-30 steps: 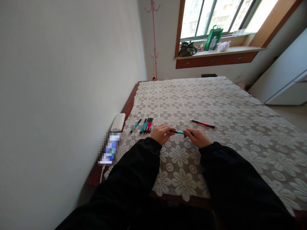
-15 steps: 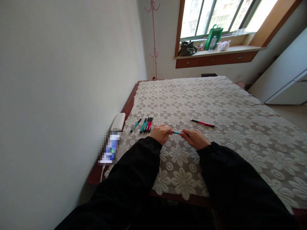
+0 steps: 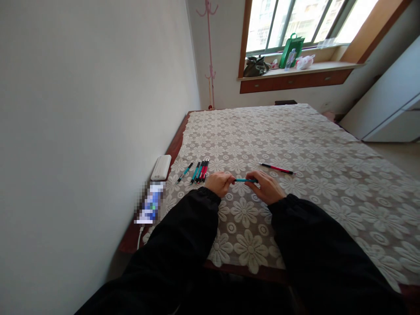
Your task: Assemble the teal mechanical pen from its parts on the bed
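A teal pen (image 3: 241, 180) lies level between my two hands, just over the tablecloth. My left hand (image 3: 219, 183) is closed round its left end. At the other end, my right hand (image 3: 265, 187) pinches the dark part between thumb and fingers; the pen's tip there is partly hidden. To the left of my left hand, several teal and red pens (image 3: 200, 171) lie side by side. One more teal pen (image 3: 185, 172) rests slightly apart from that row. Beyond my right hand lies a red and black pen (image 3: 277, 169).
A lace flower tablecloth (image 3: 249, 135) covers the table. Along the left edge are a white power bank (image 3: 161, 167) and a phone (image 3: 151, 203) with a white cable, close to the wall. Bags (image 3: 292, 50) stand on the far window sill.
My right hand's fingers have loosened and shifted along the pen towards its right end, so more of the teal barrel shows. The left hand keeps its grip nearly in place.
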The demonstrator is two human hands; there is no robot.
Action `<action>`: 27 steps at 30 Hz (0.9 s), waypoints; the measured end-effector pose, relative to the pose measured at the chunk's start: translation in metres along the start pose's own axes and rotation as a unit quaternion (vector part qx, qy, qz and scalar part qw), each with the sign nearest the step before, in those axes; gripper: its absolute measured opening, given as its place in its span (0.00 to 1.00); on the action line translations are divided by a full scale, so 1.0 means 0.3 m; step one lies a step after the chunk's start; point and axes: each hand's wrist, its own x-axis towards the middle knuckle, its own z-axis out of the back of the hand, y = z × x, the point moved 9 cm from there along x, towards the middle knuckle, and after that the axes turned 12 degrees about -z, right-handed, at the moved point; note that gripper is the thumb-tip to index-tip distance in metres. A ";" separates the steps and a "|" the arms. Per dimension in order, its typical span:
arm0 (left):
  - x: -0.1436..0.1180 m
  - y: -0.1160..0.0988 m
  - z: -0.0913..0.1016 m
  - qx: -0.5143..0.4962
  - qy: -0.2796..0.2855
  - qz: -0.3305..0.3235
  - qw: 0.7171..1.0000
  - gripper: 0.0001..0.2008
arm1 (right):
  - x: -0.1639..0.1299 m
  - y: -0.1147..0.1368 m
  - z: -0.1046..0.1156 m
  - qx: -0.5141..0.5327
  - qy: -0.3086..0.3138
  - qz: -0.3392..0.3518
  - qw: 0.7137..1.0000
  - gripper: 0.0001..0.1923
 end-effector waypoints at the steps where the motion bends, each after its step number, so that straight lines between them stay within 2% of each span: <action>1: 0.000 0.002 0.002 0.000 -0.002 0.004 1.000 0.19 | -0.001 0.004 0.004 0.011 -0.005 0.005 1.000 0.13; 6: 0.002 -0.009 -0.006 0.010 0.015 -0.011 1.000 0.18 | 0.002 -0.015 -0.017 -0.017 0.025 -0.033 0.999 0.15; 10: 0.000 -0.004 -0.002 0.028 0.017 0.002 0.999 0.19 | 0.001 0.001 0.003 0.005 -0.003 -0.006 1.000 0.13; 12: 0.000 -0.005 0.002 0.018 0.013 0.002 1.000 0.18 | 0.001 0.002 -0.005 0.002 0.009 -0.005 1.000 0.14; 15: 0.002 -0.014 0.003 -0.001 0.012 -0.011 1.000 0.16 | 0.000 0.006 -0.022 -0.024 0.031 -0.002 0.999 0.12; 19: 0.002 -0.005 0.006 -0.014 0.000 -0.003 1.000 0.15 | 0.000 0.029 0.000 0.003 0.003 0.020 1.000 0.08; 22: 0.001 0.003 0.004 -0.023 -0.003 0.004 1.000 0.16 | -0.001 0.038 -0.004 0.016 0.013 0.026 0.999 0.10; 25: 0.004 -0.003 -0.001 -0.030 0.009 -0.001 1.000 0.16 | -0.005 0.036 -0.030 -0.020 0.043 0.029 0.998 0.13; 27: 0.005 -0.003 -0.004 -0.027 0.019 0.007 0.999 0.16 | -0.008 0.038 -0.038 -0.047 0.040 0.042 0.997 0.13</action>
